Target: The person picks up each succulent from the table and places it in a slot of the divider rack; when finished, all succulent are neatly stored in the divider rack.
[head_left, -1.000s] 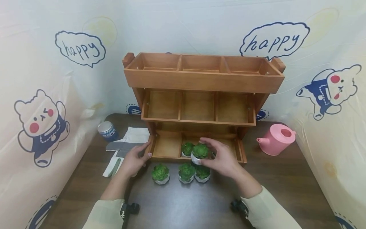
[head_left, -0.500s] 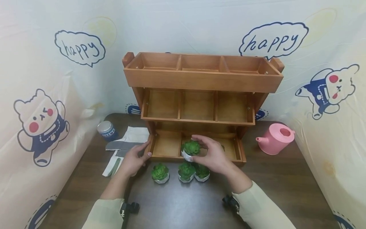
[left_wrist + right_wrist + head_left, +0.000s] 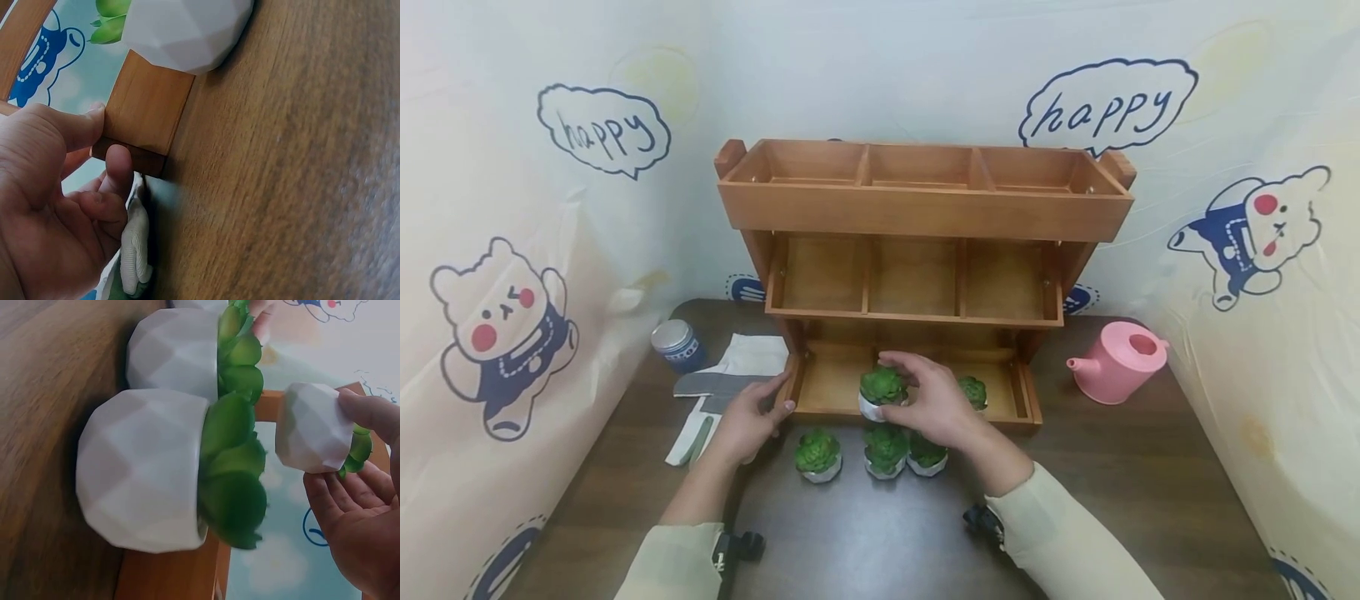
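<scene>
My right hand [image 3: 934,402] holds a succulent [image 3: 882,385] in a white faceted pot in front of the lowest tier of a brown wooden shelf [image 3: 917,212]. In the right wrist view, thumb and fingers grip that pot [image 3: 315,428]. My left hand [image 3: 751,423] holds the lowest tier's front left corner; in the left wrist view, its thumb and a bent finger pinch the wooden end [image 3: 147,106]. Three more succulents stand on the table before the shelf: one at left [image 3: 817,454], one in the middle [image 3: 885,450], one at right [image 3: 927,454]. Another succulent [image 3: 973,392] sits inside the lowest tier, right of my hand.
A pink watering can [image 3: 1118,363] stands right of the shelf on the dark wooden table [image 3: 1150,483]. Left of it are a blue jar [image 3: 677,346] and gloves [image 3: 752,357] in white and grey. Printed cloth [image 3: 880,75] hangs behind and at both sides.
My right hand has moved left with the succulent, uncovering the one at right in the lowest tier. The succulent seen earlier behind the held one is now hidden. My left hand stays put.
</scene>
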